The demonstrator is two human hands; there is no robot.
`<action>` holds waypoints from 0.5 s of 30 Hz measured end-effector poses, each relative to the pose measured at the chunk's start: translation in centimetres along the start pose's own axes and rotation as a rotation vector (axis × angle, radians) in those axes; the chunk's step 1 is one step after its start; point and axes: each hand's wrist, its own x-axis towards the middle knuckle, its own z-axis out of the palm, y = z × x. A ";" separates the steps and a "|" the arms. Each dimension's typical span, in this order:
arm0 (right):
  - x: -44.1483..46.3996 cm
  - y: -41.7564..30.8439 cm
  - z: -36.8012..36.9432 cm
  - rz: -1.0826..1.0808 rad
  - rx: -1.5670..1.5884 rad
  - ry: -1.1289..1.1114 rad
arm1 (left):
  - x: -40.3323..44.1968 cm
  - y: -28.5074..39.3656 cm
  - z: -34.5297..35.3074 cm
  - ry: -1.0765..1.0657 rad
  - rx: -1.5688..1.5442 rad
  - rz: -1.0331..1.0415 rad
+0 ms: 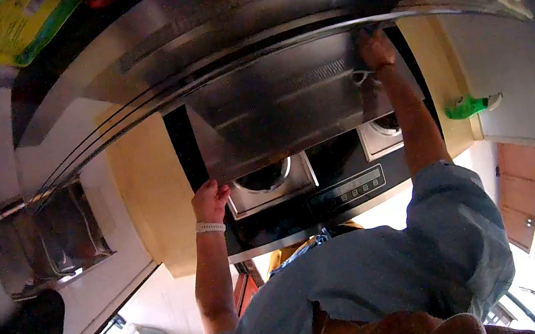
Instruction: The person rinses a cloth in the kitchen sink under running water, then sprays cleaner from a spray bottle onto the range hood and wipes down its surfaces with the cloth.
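Note:
A large shiny metal panel (279, 109) hangs across the middle, over a black range hood (344, 162) with two round openings and a row of buttons. My left hand (211, 201), with a pale band at the wrist, pinches the panel's lower left corner. Up at the panel's right side is my right hand (377, 50), its fingers bent against the metal near the top edge. The fingertips of that hand are dark and partly hidden. Beside it, a small light ring-like part (362, 77) shows on the panel.
Thin cables (80, 154) run from a wire rack (48, 237) at the left along the curved metal edge above. A green spray bottle (466, 107) lies at the right. Yellow packaging (15, 28) fills the upper left, and a wooden cabinet door (521, 186) stands at the right.

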 end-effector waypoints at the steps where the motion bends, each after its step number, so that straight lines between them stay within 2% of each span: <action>1: -0.2 1.6 -1.4 0.014 0.001 -0.008 | 0.0 0.0 -0.3 -0.008 -0.003 -0.001; 3: -1.4 3.8 -4.9 0.227 -0.051 -0.269 | 0.4 -0.2 -0.9 -0.047 -0.007 -0.003; 6: -5.3 5.0 -6.6 0.287 0.001 -0.185 | 0.7 0.0 -1.1 -0.077 -0.022 -0.025; 9: -9.4 2.4 -9.1 0.337 -0.057 -0.231 | 0.2 0.4 0.0 -0.018 -0.028 -0.049; 10: -11.6 3.0 -7.1 0.168 -0.044 -0.093 | -0.1 0.4 0.5 0.029 -0.040 -0.044; 12: -14.7 -1.6 -7.5 0.084 -0.118 -0.171 | 0.2 0.3 0.3 0.018 -0.021 -0.065; 13: -15.7 -4.5 -7.2 0.144 0.116 -0.239 | 0.5 0.3 0.2 0.015 -0.009 -0.077; 14: -17.7 -8.0 -9.2 -0.093 0.115 -0.088 | 0.6 0.4 0.0 0.011 -0.004 -0.084; 15: -19.1 -11.6 -10.1 -0.151 0.116 0.029 | 0.7 0.5 -0.3 -0.038 -0.039 -0.094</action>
